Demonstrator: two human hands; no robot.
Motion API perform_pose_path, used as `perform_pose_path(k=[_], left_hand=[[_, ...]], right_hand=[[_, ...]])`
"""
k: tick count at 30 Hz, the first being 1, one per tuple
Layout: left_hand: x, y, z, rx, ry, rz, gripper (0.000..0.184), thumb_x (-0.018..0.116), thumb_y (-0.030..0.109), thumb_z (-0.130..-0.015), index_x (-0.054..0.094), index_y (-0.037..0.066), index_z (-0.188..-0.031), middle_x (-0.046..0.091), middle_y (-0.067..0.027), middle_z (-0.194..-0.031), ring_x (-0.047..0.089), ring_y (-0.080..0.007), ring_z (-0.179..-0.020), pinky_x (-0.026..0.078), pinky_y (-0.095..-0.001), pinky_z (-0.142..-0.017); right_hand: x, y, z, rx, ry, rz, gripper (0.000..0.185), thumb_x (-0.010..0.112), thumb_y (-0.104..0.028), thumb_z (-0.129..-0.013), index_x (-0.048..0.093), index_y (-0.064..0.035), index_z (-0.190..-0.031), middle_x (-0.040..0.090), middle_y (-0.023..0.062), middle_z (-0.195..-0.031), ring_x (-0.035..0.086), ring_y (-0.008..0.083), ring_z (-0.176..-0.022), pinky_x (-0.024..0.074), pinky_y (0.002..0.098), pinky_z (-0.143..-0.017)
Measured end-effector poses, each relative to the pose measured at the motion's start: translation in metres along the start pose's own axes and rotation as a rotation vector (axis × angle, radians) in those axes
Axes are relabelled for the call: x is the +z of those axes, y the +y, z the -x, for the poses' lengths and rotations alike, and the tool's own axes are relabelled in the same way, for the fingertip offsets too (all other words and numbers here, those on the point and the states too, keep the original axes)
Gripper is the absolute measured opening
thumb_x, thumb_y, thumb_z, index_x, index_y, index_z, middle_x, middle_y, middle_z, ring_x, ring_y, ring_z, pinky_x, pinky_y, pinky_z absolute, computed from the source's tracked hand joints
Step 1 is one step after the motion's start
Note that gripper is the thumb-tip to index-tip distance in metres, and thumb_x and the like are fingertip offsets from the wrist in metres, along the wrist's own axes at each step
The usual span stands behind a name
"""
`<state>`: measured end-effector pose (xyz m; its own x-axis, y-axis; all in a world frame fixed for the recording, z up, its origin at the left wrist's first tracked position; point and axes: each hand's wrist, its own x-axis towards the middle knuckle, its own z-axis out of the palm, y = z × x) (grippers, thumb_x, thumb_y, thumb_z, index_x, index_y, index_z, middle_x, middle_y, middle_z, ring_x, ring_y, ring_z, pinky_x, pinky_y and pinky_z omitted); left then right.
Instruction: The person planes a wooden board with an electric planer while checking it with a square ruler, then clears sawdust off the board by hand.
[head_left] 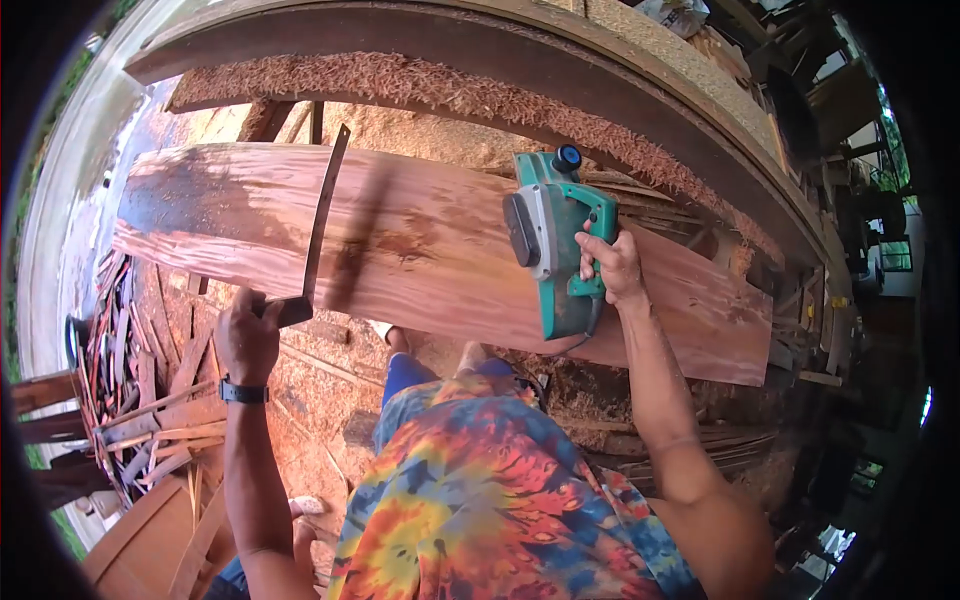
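A wide reddish plank (pixel 440 270) lies crosswise in front of me, with a dark stained patch at its left end. My left hand (pixel 248 335) is closed around the dark stock of a try square (pixel 322 215), just off the plank's near edge. The square's long thin blade reaches across the plank's width and casts a blurred shadow to its right. My right hand (pixel 612 262) wraps the rear handle of a teal electric planer (pixel 562 245), over the right half of the plank. Whether the planer touches the wood I cannot tell.
Beyond the plank runs a long wooden beam (pixel 450 45), with curly shavings (pixel 400 85) heaped along it. Thin offcuts (pixel 125 370) pile up at the left. Sawdust (pixel 300 400) covers the ground near my feet. Another person's foot (pixel 308 505) shows at lower left.
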<state>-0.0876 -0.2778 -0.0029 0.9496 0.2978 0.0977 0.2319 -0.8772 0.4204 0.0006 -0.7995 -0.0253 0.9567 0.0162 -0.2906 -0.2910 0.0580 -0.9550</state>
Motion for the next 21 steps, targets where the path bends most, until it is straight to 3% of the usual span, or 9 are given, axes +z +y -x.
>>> perform_pose_path(k=[4,5,8,10,14,17,21], left_hand=[[0.008,0.039,0.018,0.005,-0.020,-0.036,0.024,0.083,0.021,-0.079,0.066,0.006,-0.089,0.073,-0.0152,-0.082,0.070,-0.0372,-0.079,0.053,-0.0469,-0.070],[0.009,0.044,0.019,0.017,-0.012,-0.059,0.024,0.083,0.021,-0.079,0.066,0.006,-0.090,0.073,-0.0151,-0.083,0.070,-0.0371,-0.079,0.053,-0.0472,-0.070],[0.014,0.049,0.025,0.039,0.020,-0.119,0.024,0.082,0.022,-0.079,0.067,0.006,-0.090,0.074,-0.0153,-0.087,0.070,-0.0378,-0.083,0.053,-0.0478,-0.073],[0.015,0.056,0.025,-0.038,-0.027,-0.102,0.024,0.082,0.022,-0.081,0.067,0.006,-0.092,0.075,-0.0153,-0.090,0.071,-0.0374,-0.088,0.054,-0.0470,-0.077],[0.024,0.052,0.018,0.016,-0.016,-0.149,0.027,0.082,0.025,-0.079,0.068,0.007,-0.093,0.074,-0.0157,-0.088,0.071,-0.0377,-0.085,0.054,-0.0472,-0.074],[0.029,0.049,0.011,0.014,-0.038,-0.222,0.029,0.083,0.028,-0.079,0.070,0.007,-0.093,0.074,-0.0153,-0.089,0.071,-0.0375,-0.086,0.054,-0.0469,-0.074],[0.030,0.041,-0.002,0.057,-0.069,-0.294,0.030,0.083,0.031,-0.079,0.072,0.008,-0.094,0.075,-0.0122,-0.091,0.071,-0.0334,-0.090,0.053,-0.0452,-0.079]], right_hand=[[-0.027,-0.006,-0.034,-0.125,0.097,-0.012,0.028,0.079,-0.013,-0.085,0.061,-0.0005,-0.103,0.057,0.0038,-0.066,0.054,0.0124,-0.047,0.0439,0.0277,-0.044],[-0.038,0.002,-0.052,-0.099,0.153,0.023,0.023,0.080,-0.011,-0.083,0.062,0.0006,-0.091,0.059,0.0046,-0.065,0.054,0.0133,-0.046,0.0446,0.0289,-0.042],[-0.051,0.005,-0.084,-0.170,0.277,0.022,0.024,0.081,-0.011,-0.081,0.059,-0.0002,-0.079,0.058,0.0049,-0.062,0.054,0.0144,-0.042,0.0429,0.0312,-0.038],[-0.062,0.002,-0.099,-0.210,0.264,0.045,0.025,0.082,-0.011,-0.080,0.059,0.0006,-0.079,0.059,0.0070,-0.060,0.055,0.0154,-0.043,0.0436,0.0317,-0.039],[-0.061,-0.008,-0.101,-0.142,0.242,-0.001,0.027,0.083,-0.015,-0.081,0.061,-0.0018,-0.072,0.056,0.0046,-0.059,0.054,0.0147,-0.042,0.0429,0.0314,-0.040],[-0.068,0.003,-0.117,-0.124,0.288,0.133,0.032,0.083,-0.023,-0.081,0.061,-0.0053,-0.066,0.058,0.0035,-0.059,0.054,0.0141,-0.044,0.0447,0.0311,-0.043],[-0.069,0.007,-0.115,-0.162,0.296,0.175,0.034,0.085,-0.030,-0.080,0.063,-0.0051,-0.072,0.059,0.0040,-0.063,0.056,0.0130,-0.050,0.0469,0.0312,-0.048]])
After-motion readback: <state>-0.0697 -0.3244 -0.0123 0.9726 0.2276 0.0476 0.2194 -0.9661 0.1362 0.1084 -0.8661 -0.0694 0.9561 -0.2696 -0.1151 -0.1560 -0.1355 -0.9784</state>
